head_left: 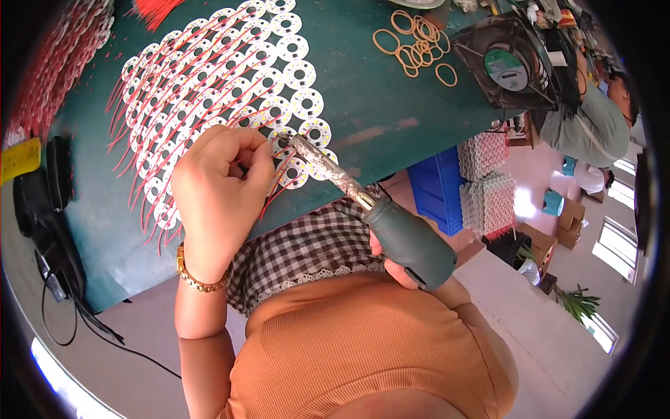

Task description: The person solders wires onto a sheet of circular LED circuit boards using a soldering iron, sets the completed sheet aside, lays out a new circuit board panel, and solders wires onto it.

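Fingers (262, 157) of our left hand (216, 188) pinch a red wire (273, 183); our right hand (391, 262) grips the iron (370, 209) beside it. We could burn them if its hot tip slips.

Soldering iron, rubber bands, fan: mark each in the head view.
soldering iron (408, 241): head view, on the green handle.
rubber bands (417, 47): head view, middle of the pile on the green table.
fan (507, 64): head view, on the round hub label.
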`<action>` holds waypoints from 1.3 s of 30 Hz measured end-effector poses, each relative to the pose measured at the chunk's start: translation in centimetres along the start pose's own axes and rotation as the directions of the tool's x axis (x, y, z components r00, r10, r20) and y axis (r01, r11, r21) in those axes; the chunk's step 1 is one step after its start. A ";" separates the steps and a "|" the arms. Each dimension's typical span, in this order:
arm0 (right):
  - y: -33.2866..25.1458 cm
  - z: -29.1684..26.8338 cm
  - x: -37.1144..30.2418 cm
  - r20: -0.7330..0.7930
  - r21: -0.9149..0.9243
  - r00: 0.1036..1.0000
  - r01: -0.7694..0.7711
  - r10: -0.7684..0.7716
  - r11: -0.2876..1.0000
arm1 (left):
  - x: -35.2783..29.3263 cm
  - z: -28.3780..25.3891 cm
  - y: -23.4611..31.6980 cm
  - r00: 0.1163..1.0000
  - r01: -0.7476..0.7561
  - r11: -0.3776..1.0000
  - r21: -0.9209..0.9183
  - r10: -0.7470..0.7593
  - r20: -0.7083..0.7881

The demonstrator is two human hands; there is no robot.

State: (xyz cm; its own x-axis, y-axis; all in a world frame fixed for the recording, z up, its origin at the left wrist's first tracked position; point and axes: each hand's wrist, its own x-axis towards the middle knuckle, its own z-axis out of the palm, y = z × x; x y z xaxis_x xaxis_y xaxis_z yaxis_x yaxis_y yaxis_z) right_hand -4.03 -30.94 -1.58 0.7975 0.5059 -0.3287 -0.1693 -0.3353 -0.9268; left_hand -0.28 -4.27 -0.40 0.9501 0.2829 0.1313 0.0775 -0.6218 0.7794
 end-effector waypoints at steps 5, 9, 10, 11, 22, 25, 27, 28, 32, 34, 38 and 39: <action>0.9 0.9 0.0 -0.005 0.277 0.996 0.082 -0.084 0.957 | 0.0 0.1 -0.1 1.000 -0.016 1.000 0.005 0.016 -0.009; 3.2 1.9 -0.3 0.004 0.302 1.000 -0.014 0.013 0.953 | -0.2 0.1 -0.1 0.999 -0.038 0.999 0.025 0.038 -0.022; 3.3 2.2 -0.2 -0.053 0.410 0.997 0.071 -0.054 0.909 | -0.2 0.1 -0.2 0.999 -0.035 0.999 0.012 0.035 -0.024; 2.8 1.6 -0.2 -0.053 0.407 0.997 0.073 -0.056 0.911 | -0.2 0.2 -0.1 0.999 -0.036 0.999 0.010 0.036 -0.026; -1.9 1.4 1.8 -0.030 0.273 0.716 -0.666 0.698 0.694 | -0.1 0.1 0.0 0.999 -0.045 0.999 0.020 0.046 -0.019; -2.4 1.7 0.5 -0.048 0.204 0.961 -0.258 0.273 0.944 | -0.1 0.1 -0.2 0.998 -0.056 0.997 0.043 0.057 -0.020; -2.5 1.3 0.6 -0.013 0.223 0.949 -0.306 0.316 0.926 | 0.0 0.0 -0.1 0.998 -0.057 0.997 0.049 0.058 -0.017; -2.6 1.1 0.6 0.022 0.243 0.933 -0.353 0.359 0.904 | 0.0 -0.1 -0.1 0.998 -0.058 0.997 0.056 0.059 -0.012; 1.1 0.9 -0.2 0.019 0.216 0.909 -0.411 0.417 0.886 | 0.0 0.1 0.0 0.998 -0.058 0.998 0.037 0.059 -0.019; 2.0 0.7 0.1 0.053 0.180 0.970 0.226 -0.239 0.957 | 0.0 -0.1 0.0 0.998 -0.061 0.996 0.059 0.062 -0.013; -0.3 0.3 0.2 0.129 0.083 0.978 0.153 -0.163 0.985 | -0.1 0.1 -0.5 0.996 -0.083 0.996 0.021 0.083 -0.037; -1.4 0.6 -0.2 0.046 0.182 0.991 -0.135 0.128 0.974 | -0.1 0.0 -0.6 0.995 -0.097 0.995 0.031 0.097 -0.016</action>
State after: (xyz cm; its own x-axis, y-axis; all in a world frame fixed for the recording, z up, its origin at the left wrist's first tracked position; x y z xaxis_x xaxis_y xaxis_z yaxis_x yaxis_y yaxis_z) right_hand -4.32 -30.10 -0.31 0.7417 0.4948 -0.4528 -0.3775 -0.2502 -0.8916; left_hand -0.42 -3.98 -0.86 0.9483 0.2325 0.2161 -0.0056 -0.6686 0.7436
